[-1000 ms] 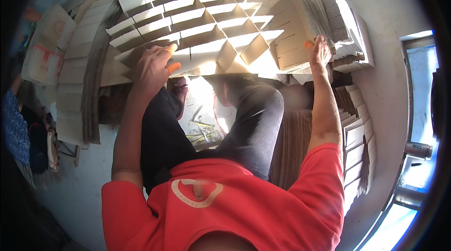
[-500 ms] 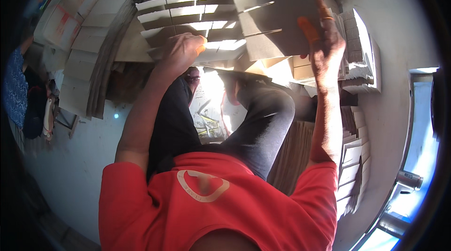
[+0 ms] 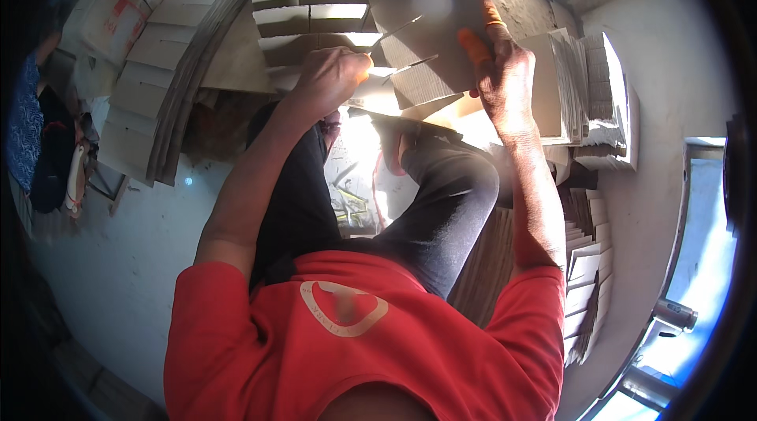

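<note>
My right hand (image 3: 506, 78) grips the right edge of a slotted cardboard sheet (image 3: 430, 35), thumb on its face, orange covers on some fingers. The sheet stands tilted, with several slits running in from its left side. Against those slits lie rows of cardboard strips (image 3: 311, 15), crossing one another like a box divider. My left hand (image 3: 335, 80) is closed at the near end of these strips, its orange-covered fingertip beside the sheet's lower left edge. The fingers seem to pinch the nearest strip, though the contact is partly hidden.
A long stack of slotted cardboard (image 3: 162, 58) leans at the left, beside a white box with red marks (image 3: 118, 15). More cardboard stacks (image 3: 568, 86) stand at the right by the wall (image 3: 662, 66). Bundled sheets (image 3: 489, 251) lie beside my right leg.
My right hand has moved left with the slotted sheet, bringing it closer to the strips. My left hand has shifted slightly right and stays closed.
</note>
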A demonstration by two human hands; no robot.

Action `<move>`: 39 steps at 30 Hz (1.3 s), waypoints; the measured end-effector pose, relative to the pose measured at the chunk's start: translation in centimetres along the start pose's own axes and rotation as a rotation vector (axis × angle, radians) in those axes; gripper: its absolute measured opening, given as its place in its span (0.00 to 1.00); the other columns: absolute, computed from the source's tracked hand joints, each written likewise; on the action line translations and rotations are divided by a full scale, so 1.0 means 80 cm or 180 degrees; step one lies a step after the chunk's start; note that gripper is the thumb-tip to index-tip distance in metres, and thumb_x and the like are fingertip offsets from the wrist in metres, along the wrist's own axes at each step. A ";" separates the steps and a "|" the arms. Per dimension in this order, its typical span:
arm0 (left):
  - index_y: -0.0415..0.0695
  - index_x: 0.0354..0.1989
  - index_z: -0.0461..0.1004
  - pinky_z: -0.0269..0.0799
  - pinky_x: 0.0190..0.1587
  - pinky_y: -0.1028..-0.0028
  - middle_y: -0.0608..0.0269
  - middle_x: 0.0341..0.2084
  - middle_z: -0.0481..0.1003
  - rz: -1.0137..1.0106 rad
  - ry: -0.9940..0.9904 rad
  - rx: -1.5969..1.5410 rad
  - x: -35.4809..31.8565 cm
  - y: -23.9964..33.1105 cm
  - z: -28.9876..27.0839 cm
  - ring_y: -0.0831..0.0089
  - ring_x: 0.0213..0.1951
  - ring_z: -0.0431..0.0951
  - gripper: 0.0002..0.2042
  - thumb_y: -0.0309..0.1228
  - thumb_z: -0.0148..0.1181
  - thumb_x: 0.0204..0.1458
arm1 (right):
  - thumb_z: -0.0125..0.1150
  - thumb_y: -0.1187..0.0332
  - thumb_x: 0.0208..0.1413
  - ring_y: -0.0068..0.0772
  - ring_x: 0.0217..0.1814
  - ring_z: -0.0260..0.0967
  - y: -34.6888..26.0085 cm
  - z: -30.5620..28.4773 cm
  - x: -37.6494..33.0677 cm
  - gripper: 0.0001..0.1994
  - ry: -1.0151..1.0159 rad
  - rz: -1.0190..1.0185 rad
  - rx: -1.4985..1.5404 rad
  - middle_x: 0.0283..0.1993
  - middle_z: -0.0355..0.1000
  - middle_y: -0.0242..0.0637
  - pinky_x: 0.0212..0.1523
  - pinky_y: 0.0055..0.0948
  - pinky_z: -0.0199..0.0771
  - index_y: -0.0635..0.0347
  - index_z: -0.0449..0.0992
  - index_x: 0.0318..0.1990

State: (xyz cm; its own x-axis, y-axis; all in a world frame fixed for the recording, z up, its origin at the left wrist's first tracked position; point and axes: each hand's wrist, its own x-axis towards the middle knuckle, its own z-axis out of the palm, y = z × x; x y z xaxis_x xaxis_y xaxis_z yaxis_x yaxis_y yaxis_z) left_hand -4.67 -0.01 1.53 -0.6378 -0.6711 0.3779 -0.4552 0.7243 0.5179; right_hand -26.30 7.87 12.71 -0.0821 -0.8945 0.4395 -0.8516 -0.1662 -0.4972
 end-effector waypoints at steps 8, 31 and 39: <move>0.39 0.26 0.71 0.69 0.34 0.59 0.50 0.24 0.72 -0.0122 -0.0159 0.0034 0.005 -0.001 0.004 0.52 0.31 0.74 0.05 0.27 0.60 0.43 | 0.51 0.82 0.54 0.17 0.15 0.62 -0.019 0.010 0.015 0.29 -0.0857 0.0383 0.0596 0.30 0.74 0.36 0.14 0.20 0.65 0.58 0.58 0.64; 0.41 0.31 0.75 0.69 0.34 0.62 0.53 0.23 0.73 0.0072 0.0019 -0.0198 0.008 -0.007 0.006 0.54 0.30 0.74 0.06 0.28 0.56 0.46 | 0.53 0.71 0.52 0.45 0.41 0.73 -0.002 0.088 -0.025 0.16 -0.2007 -0.0147 -0.1059 0.39 0.74 0.48 0.40 0.38 0.74 0.67 0.70 0.48; 0.38 0.34 0.75 0.71 0.37 0.63 0.52 0.28 0.76 0.0049 0.0021 -0.0075 0.013 0.005 0.007 0.56 0.33 0.76 0.08 0.24 0.60 0.43 | 0.56 0.63 0.54 0.44 0.53 0.60 0.212 -0.069 -0.064 0.25 0.0911 0.0807 -0.3241 0.51 0.65 0.43 0.48 0.46 0.64 0.57 0.61 0.59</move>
State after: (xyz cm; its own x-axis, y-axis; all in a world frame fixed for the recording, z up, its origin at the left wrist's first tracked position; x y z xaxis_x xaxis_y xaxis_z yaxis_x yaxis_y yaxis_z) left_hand -5.84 -0.33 1.68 -0.6404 -0.6610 0.3911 -0.4306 0.7306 0.5299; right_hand -43.17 11.95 6.19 -0.3213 -0.7025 0.6350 -0.8116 0.5498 0.1975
